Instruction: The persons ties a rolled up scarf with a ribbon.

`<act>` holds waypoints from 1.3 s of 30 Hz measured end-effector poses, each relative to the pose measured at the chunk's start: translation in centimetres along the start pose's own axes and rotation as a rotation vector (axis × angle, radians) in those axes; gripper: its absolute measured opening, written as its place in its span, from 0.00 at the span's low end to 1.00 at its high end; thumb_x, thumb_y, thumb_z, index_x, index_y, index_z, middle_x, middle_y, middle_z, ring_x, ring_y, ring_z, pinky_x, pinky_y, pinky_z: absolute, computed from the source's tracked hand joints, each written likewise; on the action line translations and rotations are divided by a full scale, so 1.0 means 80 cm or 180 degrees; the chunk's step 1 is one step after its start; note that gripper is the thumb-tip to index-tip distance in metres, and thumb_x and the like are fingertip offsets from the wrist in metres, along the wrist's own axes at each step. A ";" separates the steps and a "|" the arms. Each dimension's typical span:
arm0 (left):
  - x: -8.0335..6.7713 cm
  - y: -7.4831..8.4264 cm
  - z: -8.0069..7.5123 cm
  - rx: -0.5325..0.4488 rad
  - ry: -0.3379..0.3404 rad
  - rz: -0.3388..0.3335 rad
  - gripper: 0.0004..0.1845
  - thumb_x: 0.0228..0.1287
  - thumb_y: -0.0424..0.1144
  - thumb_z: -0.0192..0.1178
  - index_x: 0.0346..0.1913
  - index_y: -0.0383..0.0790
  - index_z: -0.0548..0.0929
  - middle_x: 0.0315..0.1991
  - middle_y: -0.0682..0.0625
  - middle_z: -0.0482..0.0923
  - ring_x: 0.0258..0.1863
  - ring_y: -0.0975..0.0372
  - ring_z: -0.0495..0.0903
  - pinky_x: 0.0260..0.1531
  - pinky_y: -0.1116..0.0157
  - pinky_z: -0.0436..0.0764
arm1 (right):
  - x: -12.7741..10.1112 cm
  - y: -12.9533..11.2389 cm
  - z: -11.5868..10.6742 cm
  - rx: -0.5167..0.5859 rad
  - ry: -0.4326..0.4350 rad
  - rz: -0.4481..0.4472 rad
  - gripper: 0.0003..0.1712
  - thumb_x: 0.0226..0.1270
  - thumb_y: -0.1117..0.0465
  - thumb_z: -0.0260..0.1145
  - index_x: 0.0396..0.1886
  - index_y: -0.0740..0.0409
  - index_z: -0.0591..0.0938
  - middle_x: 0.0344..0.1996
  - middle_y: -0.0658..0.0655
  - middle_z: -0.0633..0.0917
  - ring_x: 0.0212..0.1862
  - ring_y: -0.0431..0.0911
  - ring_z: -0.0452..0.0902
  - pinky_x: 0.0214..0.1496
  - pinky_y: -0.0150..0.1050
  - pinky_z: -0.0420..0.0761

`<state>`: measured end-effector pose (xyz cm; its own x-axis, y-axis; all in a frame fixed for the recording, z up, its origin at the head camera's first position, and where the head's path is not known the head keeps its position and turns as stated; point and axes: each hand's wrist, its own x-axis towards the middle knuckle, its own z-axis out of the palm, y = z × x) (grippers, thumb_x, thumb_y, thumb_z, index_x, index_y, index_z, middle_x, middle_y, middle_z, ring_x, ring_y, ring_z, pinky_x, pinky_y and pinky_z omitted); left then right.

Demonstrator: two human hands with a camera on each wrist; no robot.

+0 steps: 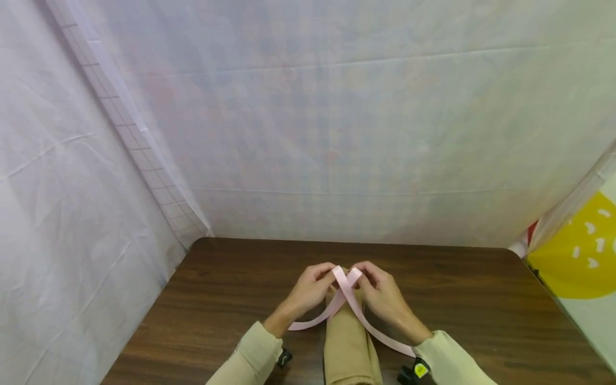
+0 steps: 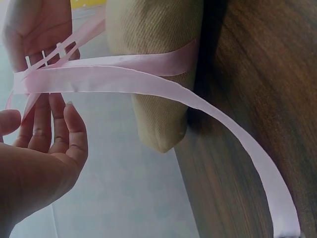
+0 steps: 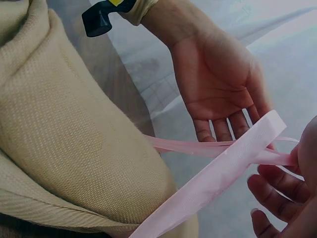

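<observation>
Ribbon (image 1: 347,290), pink, crosses itself over a rolled tan cloth (image 1: 344,342) near 5 o'clock in the head view — left hand (image 1: 308,289) pinching one loop, right hand (image 1: 385,294) the other, thumbs and forefingers nearly closed. Crossing the loops looks like the step in hand; the next move probably calls for tucking one loop under the other without losing either pinch. Dark wood table (image 1: 216,299) lies beneath; white sheeting (image 1: 337,133) rises toward 12, and a yellow panel (image 1: 584,256) sits toward 4.

Left wrist view: a band of ribbon lies across the cloth — one tail arcs to 5 o'clock; the left hand's remaining fingers bend loosely at 8.

Right wrist view: cloth fills 9 o'clock, ribbon slants down to 6, and the right hand, partly cropped, is at 4.
</observation>
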<state>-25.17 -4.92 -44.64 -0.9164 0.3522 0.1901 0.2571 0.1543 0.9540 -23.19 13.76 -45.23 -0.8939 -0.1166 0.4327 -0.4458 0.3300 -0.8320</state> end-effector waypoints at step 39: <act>-0.006 -0.002 -0.044 -0.1115 0.0106 -0.0040 0.19 0.77 0.37 0.49 0.59 0.26 0.77 0.48 0.31 0.83 0.42 0.55 0.85 0.55 0.39 0.75 | 0.006 0.011 -0.060 0.0575 0.0100 -0.0110 0.13 0.78 0.68 0.52 0.52 0.70 0.78 0.37 0.71 0.86 0.34 0.40 0.84 0.39 0.35 0.85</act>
<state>-25.84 -8.37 -44.07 -0.9298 0.3212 0.1798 0.1303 -0.1696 0.9769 -23.78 18.51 -44.13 -0.8773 -0.0946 0.4705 -0.4798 0.1524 -0.8640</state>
